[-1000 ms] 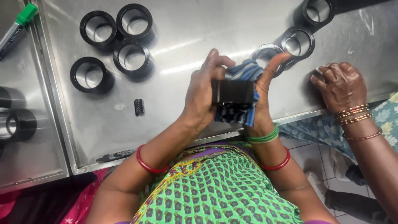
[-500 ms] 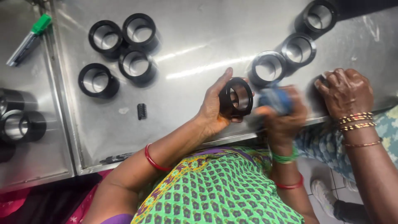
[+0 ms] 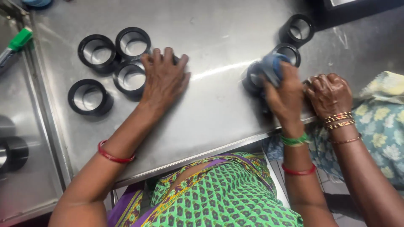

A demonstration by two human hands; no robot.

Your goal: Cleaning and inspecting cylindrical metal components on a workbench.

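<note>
Right hand (image 3: 286,90) clenched on a blue cloth (image 3: 272,66), pressed to a black ring (image 3: 255,77). Left hand (image 3: 165,77) flat, released, covering a ring beside the ring cluster (image 3: 113,63). Could nudge that ring off the near edge under hard wiping. Steel surface (image 3: 219,113), glossy; another person's hand (image 3: 329,90) right of the cloth.

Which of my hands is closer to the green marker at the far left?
Left. Your left hand lies on the table among the black rings, partway toward the green marker. Your right hand holds a blue cloth far off on the other side.
</note>
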